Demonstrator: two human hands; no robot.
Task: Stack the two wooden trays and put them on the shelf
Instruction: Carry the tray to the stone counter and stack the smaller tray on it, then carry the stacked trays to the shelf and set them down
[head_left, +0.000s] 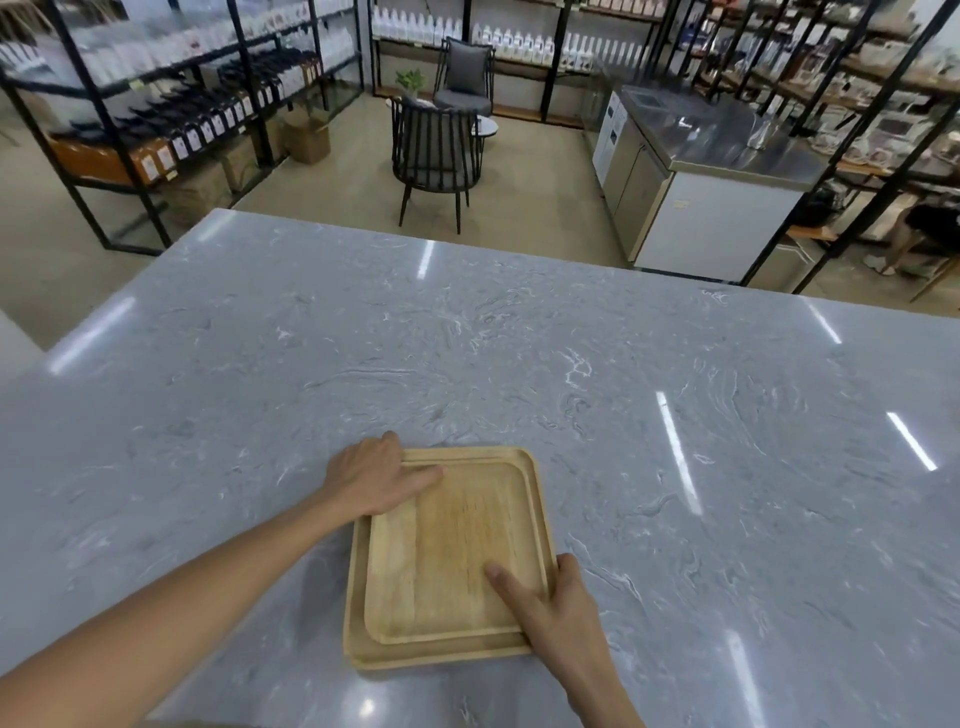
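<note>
A broad grey marble-patterned counter (519, 353) fills the near view, bare apart from the two wooden trays close to its near edge; beyond its far edge stand black metal shelves (156, 104) stocked with bottles on the left, two dark chairs (436, 150) in the middle and a steel-topped cabinet (701, 171) on the right, all well apart from the trays and across open floor. The larger tray (358, 623) lies flat with the smaller tray (447, 545) nested in it, long axis running away from the person and slightly skewed, so the stacking looks done. The left hand (371, 480) grips the far-left corner, thumb laid inside the upper tray and fingers curled over the outer rim; the right hand (556, 608) holds the near-right corner the same way, thumb on the tray floor. Both hands sit diagonally opposite, equally near, so the lift should come straight up with both; nothing on the counter blocks it, and carrying to a shelf means rounding the counter
</note>
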